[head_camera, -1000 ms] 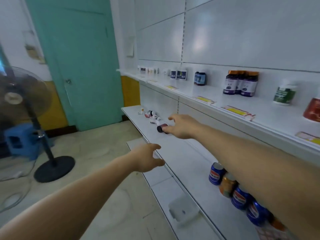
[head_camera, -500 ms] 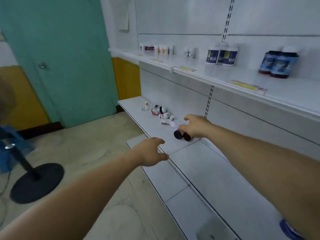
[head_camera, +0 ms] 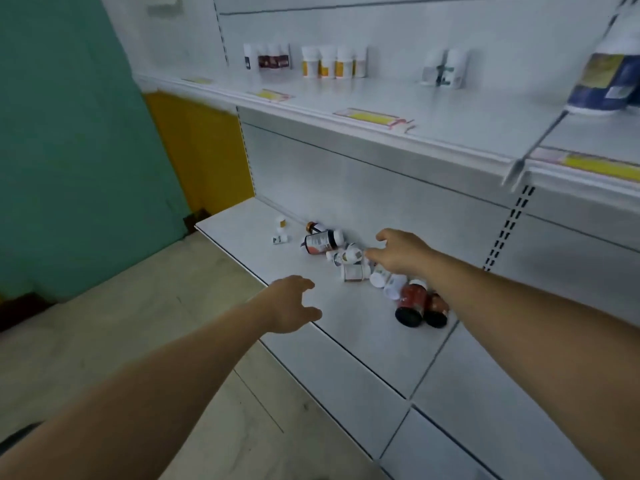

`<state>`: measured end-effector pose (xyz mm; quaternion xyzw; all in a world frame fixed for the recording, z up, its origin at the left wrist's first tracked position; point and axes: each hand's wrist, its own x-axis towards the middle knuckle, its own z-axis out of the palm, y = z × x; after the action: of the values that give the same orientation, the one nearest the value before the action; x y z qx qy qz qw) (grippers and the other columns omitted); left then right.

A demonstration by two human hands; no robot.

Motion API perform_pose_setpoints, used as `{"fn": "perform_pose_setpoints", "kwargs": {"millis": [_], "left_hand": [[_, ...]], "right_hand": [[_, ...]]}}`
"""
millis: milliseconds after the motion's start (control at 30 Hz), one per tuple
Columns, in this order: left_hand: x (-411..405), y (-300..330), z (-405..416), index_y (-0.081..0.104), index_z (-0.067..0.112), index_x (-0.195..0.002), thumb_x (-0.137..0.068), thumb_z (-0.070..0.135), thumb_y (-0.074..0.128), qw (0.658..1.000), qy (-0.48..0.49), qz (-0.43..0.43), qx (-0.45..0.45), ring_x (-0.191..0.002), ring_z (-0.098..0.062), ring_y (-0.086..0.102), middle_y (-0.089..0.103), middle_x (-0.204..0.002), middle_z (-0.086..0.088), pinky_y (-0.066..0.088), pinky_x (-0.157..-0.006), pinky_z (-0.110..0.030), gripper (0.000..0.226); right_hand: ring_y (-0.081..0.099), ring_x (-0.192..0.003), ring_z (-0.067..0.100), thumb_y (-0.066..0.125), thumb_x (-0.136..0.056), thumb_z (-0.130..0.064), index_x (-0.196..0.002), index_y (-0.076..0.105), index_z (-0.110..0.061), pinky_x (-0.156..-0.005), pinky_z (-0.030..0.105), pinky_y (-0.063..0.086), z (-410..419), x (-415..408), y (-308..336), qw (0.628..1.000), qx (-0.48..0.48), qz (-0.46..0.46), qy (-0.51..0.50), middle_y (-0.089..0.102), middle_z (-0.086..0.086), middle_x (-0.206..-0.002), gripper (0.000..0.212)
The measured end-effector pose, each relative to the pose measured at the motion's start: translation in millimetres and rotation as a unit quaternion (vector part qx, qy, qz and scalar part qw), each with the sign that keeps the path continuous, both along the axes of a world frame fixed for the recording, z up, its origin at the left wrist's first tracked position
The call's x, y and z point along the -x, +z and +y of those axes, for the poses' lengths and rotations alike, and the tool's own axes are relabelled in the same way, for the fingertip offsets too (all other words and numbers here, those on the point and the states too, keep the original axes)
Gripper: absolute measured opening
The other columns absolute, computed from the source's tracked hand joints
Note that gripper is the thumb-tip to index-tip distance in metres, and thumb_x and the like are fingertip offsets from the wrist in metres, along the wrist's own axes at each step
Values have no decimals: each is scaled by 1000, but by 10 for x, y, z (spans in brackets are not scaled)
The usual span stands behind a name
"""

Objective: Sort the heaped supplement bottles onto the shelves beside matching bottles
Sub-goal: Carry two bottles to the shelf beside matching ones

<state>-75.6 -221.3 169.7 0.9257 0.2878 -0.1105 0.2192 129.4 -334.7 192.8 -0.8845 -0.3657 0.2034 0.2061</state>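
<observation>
Head view: a heap of small supplement bottles (head_camera: 349, 258) lies tumbled on the lower white metal shelf (head_camera: 363, 341), close to its back panel; two dark bottles with red labels and black caps (head_camera: 420, 303) lie on their sides, touching, at the near end of the heap; a dark bottle with a white printed label (head_camera: 320, 241) lies at the far end, the print too small to read; white plastic bottles with white caps fill the middle; two tiny white bottles (head_camera: 280, 233) sit apart to the far left. The right hand (head_camera: 398, 252) hovers over the middle of the heap, fingers spread and gently bent, grasping nothing; whether the fingertips touch a bottle cannot be told. The left hand (head_camera: 289, 303) is held over the shelf's front edge, fingers loosely curled, empty. On the upper white shelf (head_camera: 450, 129) stand upright white bottles with dark labels (head_camera: 268, 57), white bottles with yellow labels (head_camera: 334, 62), white bottles with green marks (head_camera: 445, 69) and a large white bottle with a dark blue and yellow label (head_camera: 606, 77); all lettering is blurred. Yellow price tags (head_camera: 372, 116) lie flat along the shelf's front.
</observation>
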Motion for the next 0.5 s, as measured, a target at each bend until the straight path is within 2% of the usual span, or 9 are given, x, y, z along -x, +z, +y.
{"fn": "perform_pose_setpoints", "kwargs": {"millis": [200,333,400,467,500], "left_hand": [[-478,-400,1184,24,21,-149,-92,47,53,998,-50,43,22,-144,-20,16,16,-158,-2,16,-116,-33,70],[-873,-554,1894,24,21,-149,-91,50,52,993,-95,64,23,-144,-21,18,18,-157,-2,17,-115,-33,70],[-1090,-667,2214,26,21,-148,-90,49,55,991,-119,60,29,-142,-20,22,21,-156,-2,20,-115,-32,71],[-1279,-780,2473,29,21,-147,-88,44,59,987,-148,46,37,-139,-22,29,27,-154,-3,25,-111,-31,70],[-1372,-851,2586,32,21,-146,-87,42,62,985,-165,39,35,-136,-23,34,32,-151,-5,29,-109,-31,70]], "right_hand": [[54,-114,27,55,-91,-43,-129,50,-10,-91,32,43,1011,-352,-482,998,23,36,-52,56,11,-129,51],[55,-105,25,56,-90,-41,-120,54,-12,-80,30,40,1410,-422,-764,993,41,49,-95,59,8,-123,42],[55,-107,24,56,-91,-39,-121,54,-14,-78,27,37,1554,-414,-889,989,44,57,-126,59,8,-124,40],[54,-115,24,54,-93,-35,-123,58,-12,-84,26,38,1685,-363,-990,986,53,41,-155,59,7,-124,38],[52,-120,25,52,-94,-34,-122,60,-13,-92,29,38,1746,-331,-1069,984,67,20,-165,59,7,-125,35]]}}
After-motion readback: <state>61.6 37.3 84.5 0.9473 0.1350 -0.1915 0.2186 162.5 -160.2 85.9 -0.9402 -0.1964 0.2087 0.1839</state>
